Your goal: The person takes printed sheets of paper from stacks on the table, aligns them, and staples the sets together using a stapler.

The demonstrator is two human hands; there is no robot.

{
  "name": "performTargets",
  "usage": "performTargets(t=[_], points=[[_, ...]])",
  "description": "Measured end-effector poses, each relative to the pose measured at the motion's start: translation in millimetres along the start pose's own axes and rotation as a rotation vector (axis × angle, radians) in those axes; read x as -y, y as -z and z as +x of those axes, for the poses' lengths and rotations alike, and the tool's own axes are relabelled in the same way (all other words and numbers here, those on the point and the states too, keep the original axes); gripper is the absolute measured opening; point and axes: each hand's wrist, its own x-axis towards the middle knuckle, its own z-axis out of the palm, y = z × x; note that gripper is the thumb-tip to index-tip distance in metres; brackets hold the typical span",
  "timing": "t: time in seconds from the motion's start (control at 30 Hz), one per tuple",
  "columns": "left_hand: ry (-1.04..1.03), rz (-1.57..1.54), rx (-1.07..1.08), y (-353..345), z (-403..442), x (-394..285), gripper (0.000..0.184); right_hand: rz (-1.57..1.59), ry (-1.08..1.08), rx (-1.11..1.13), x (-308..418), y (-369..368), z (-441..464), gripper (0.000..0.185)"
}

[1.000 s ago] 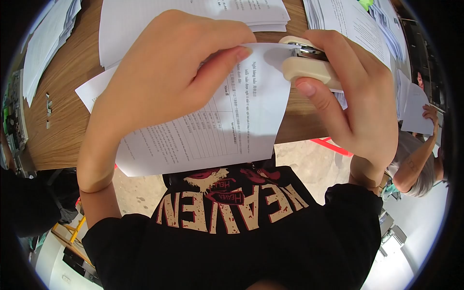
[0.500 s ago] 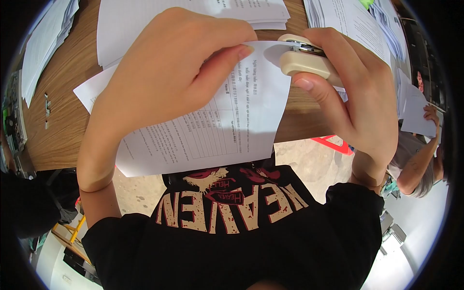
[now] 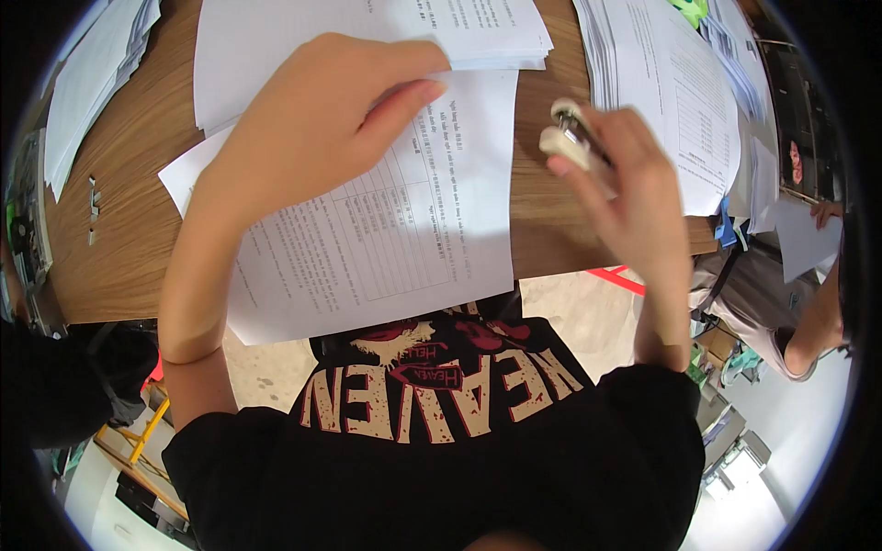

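My left hand (image 3: 358,110) pinches the top edge of a printed sheet (image 3: 469,239) between thumb and fingers. The sheet carries lines of text and a table, and it hangs partly over the table's near edge. In my right hand (image 3: 634,174) is a cream stapler (image 3: 571,138), slightly blurred, held over bare wood to the right of the sheet and apart from it. Whether the held paper is one sheet or more, I cannot tell.
A paper stack (image 3: 266,55) lies behind my left hand. Another stack (image 3: 643,83) lies at the right, and more papers (image 3: 96,87) at the far left. Staple strips (image 3: 93,209) rest on the wooden table (image 3: 129,266). At far right, another person's hand (image 3: 827,211) holds a sheet.
The stapler has come off the paper's corner and moved right with my right hand. My left hand and the sheet have shifted slightly left, and the sheet lies lower.
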Motion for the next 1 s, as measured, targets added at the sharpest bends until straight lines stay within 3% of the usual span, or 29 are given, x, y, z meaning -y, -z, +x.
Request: performTargets(t=[0.23,0.37,0.5,0.57,0.73,0.83,0.9,1.0], points=[[0.069,0.287,-0.109,-38,-8,-2,0.012,-0.346,-0.049,-0.200,5,-34,-14,0.051],[0.041,0.401,-0.208,-58,-10,1,0.013,-0.158,0.038,-0.368,27,-36,-1,0.059],[-0.081,0.445,-0.372,-71,-10,13,0.020,-0.316,0.117,-0.267,30,-65,1,0.057],[-0.073,0.431,-0.382,-71,-11,15,0.022,-0.164,0.047,-0.424,31,-69,4,0.053],[-0.091,0.398,-0.404,-67,-10,14,0.020,-0.146,0.046,-0.373,31,-69,4,0.049],[-0.092,0.366,-0.400,-67,-11,16,0.016,-0.321,0.073,-0.300,29,-65,4,0.046],[-0.063,0.336,-0.403,-66,-9,17,0.013,0.002,0.005,-0.400,22,-63,6,0.040],[-0.071,0.311,-0.358,-53,-9,8,0.014,0.144,0.013,-0.379,20,-50,9,0.028]])
